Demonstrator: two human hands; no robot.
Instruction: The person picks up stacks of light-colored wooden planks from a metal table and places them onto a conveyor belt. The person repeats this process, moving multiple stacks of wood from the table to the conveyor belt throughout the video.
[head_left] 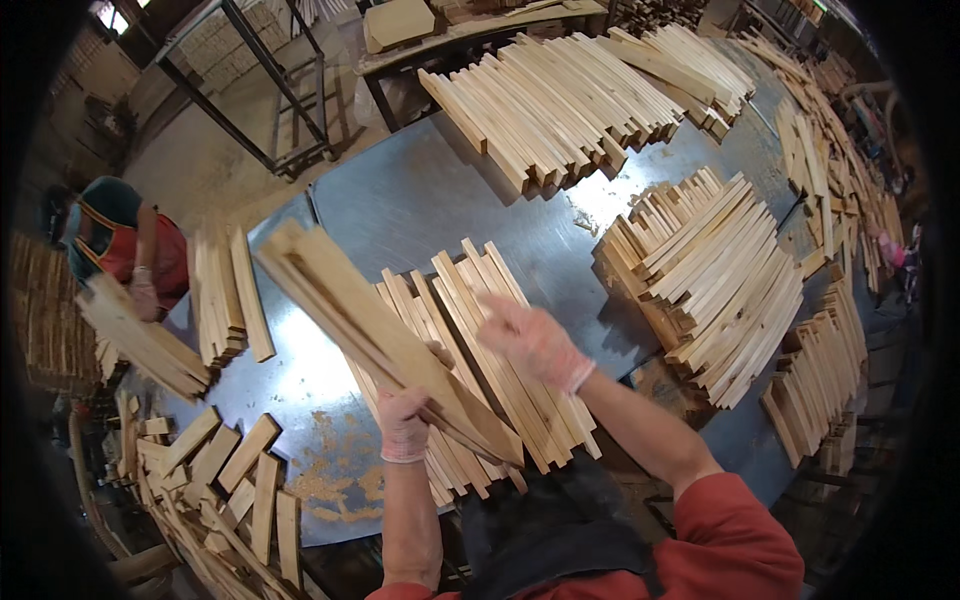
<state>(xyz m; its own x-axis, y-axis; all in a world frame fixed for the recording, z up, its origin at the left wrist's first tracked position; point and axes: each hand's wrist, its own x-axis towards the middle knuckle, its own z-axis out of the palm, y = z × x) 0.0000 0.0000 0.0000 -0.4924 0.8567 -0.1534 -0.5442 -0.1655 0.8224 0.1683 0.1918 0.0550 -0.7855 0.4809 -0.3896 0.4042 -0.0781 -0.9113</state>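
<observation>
My left hand, in a pale pink glove, grips a long wooden board near its lower end. The board is tilted, its far end raised toward the upper left; a darker groove or seam runs along it, and I cannot tell if it is one piece or more. Beneath it lie narrow wooden strips, side by side on the metal table. Over the right part of these strips hovers my right hand, gloved too and slightly blurred, its fingers stretched out with nothing held.
Rows of strips lie at the table's far side, with a stacked pile on the right. Short offcuts heap at the lower left, near sawdust. A co-worker in a red apron handles boards at the left.
</observation>
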